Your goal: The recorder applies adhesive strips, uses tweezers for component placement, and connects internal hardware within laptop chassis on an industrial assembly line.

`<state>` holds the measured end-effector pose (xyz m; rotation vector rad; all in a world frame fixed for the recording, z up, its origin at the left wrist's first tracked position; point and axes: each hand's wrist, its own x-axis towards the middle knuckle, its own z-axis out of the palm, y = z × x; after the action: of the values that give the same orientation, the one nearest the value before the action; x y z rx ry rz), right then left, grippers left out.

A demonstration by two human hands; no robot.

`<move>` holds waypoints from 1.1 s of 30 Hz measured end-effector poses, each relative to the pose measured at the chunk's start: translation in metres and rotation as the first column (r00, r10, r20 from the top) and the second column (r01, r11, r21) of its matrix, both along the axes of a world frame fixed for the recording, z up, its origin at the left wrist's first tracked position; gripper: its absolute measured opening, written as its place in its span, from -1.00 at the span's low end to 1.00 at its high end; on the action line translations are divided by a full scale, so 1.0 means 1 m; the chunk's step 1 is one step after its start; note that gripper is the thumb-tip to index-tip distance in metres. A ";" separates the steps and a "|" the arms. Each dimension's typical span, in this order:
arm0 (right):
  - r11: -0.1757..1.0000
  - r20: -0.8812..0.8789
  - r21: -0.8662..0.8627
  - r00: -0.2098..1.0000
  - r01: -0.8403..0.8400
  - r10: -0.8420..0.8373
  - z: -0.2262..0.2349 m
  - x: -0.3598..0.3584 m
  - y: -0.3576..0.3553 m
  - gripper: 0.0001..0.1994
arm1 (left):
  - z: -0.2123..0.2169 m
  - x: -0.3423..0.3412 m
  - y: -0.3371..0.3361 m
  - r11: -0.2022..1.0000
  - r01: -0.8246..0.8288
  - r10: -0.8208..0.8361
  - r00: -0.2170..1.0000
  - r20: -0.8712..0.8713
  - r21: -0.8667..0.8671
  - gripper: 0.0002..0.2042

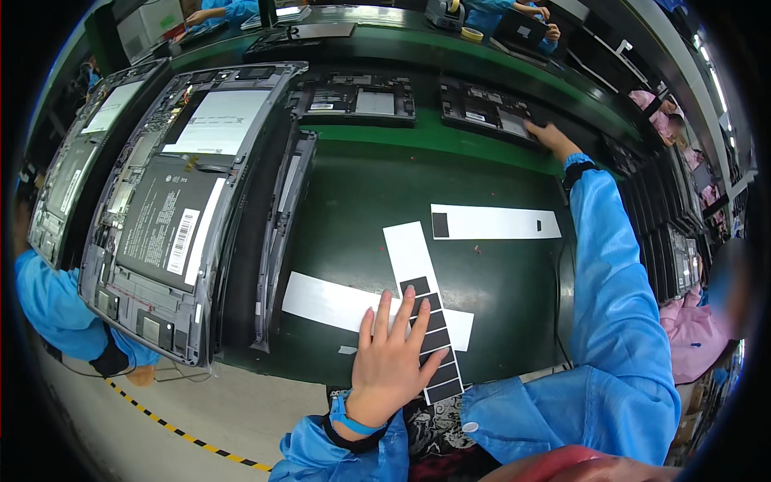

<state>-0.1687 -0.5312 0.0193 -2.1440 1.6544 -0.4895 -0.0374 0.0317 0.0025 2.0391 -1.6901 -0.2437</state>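
Hands are working apart on the green surface (482,145). The left hand (391,363) is lying flat, fingers spread and gripping nothing, pressing on a white backing strip with black adhesive pads (426,313) at the near edge. The right hand (552,138) is stretching far forward, its fingers resting on the near right corner of an opened device chassis (491,112) on the far side; whether they are pinching it or only touching cannot be told from here.

As for progress, it looks early to midway. The strip under the left hand is carrying a row of black pads along its near half, while its far half is bare white, so some pads seem already used. Two more white strips are lying close by: one (494,222) beyond it with just a black square at its left end and a small mark near the right, and another (329,301) crossing beneath it and looking stripped. A second opened chassis (357,100) is waiting to the left of the first.

On the left, a large opened tablet with its batteries exposed (173,209) is leaning on a rack, another (76,169) beside it, and a thin grey frame (281,233) is standing on edge between them and the strips. Stacked units (671,217) are crowding the right side. A tape roll (471,34) is sitting at the far edge, where other people in blue sleeves are working.

The reach itself is open; only the crossed strips are cluttering the near working area.
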 end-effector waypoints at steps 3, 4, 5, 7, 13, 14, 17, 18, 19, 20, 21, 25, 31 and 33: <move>0.995 0.396 0.076 0.918 -0.058 0.023 -0.026 -0.001 0.015 -0.27 | -0.002 -0.002 0.002 1.000 -0.001 0.001 1.000 0.024 0.004 -0.35; 0.995 0.401 0.083 0.916 -0.058 0.020 -0.029 -0.001 0.017 -0.27 | -0.003 -0.003 0.002 1.000 0.001 0.000 1.000 0.029 -0.019 -0.34; 0.989 0.526 0.119 0.851 -0.088 0.013 -0.034 0.004 0.018 -0.28 | -0.004 -0.004 0.004 0.999 -0.005 0.006 0.999 0.036 -0.037 -0.34; 0.999 0.672 0.040 0.740 -0.032 -0.003 -0.044 -0.005 -0.002 -0.37 | -0.004 -0.007 0.002 0.998 0.009 -0.006 0.999 0.045 -0.061 -0.34; 0.995 0.952 0.083 0.299 -0.060 -0.061 -0.007 0.015 0.018 -0.59 | -0.004 -0.007 0.000 1.000 -0.020 0.020 0.999 0.039 -0.022 -0.34; 0.998 0.950 0.032 0.313 -0.060 -0.012 0.012 0.012 0.030 -0.60 | -0.002 -0.008 0.002 0.999 -0.028 0.028 0.999 0.021 -0.017 -0.34; 0.998 0.955 0.033 0.296 -0.055 -0.015 0.051 -0.022 0.078 -0.62 | -0.002 -0.007 -0.004 0.998 -0.049 0.048 0.999 -0.013 -0.032 -0.34; 0.993 0.976 0.033 0.218 -0.116 -0.007 0.058 -0.038 0.091 -0.63 | 0.000 -0.007 -0.004 0.998 -0.053 0.052 0.999 -0.009 -0.016 -0.34; 0.991 0.975 0.062 0.220 -0.119 -0.034 0.066 -0.058 0.109 -0.63 | 0.000 -0.005 -0.004 1.000 -0.028 0.028 0.999 0.031 -0.002 -0.35; 0.988 0.973 0.089 0.223 -0.126 -0.059 0.072 -0.077 0.132 -0.63 | 0.001 -0.003 -0.005 1.000 -0.009 0.008 0.998 0.068 0.010 -0.36; 0.985 0.975 0.099 0.211 -0.143 -0.068 0.073 -0.095 0.154 -0.61 | 0.003 0.002 -0.007 1.000 0.019 -0.018 0.996 0.090 -0.009 -0.37; 0.960 0.962 0.109 0.269 -0.257 -0.037 0.057 -0.139 0.241 -0.53 | 0.023 0.018 -0.028 0.996 0.035 -0.047 0.988 0.146 0.088 -0.50; 0.922 0.949 0.200 0.301 -0.333 -0.097 -0.001 -0.167 0.334 -0.55 | 0.039 0.046 -0.059 0.990 0.079 -0.093 0.988 0.123 0.115 -0.60; 0.928 0.934 0.255 0.317 -0.271 -0.164 -0.016 -0.171 0.352 -0.57 | 0.048 0.050 -0.073 0.982 0.090 -0.109 0.988 0.113 0.164 -0.65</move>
<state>-0.3395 -0.1796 0.0036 -1.1056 0.8182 -1.0634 0.0123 -0.0410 0.0507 2.1234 -1.9055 -0.3006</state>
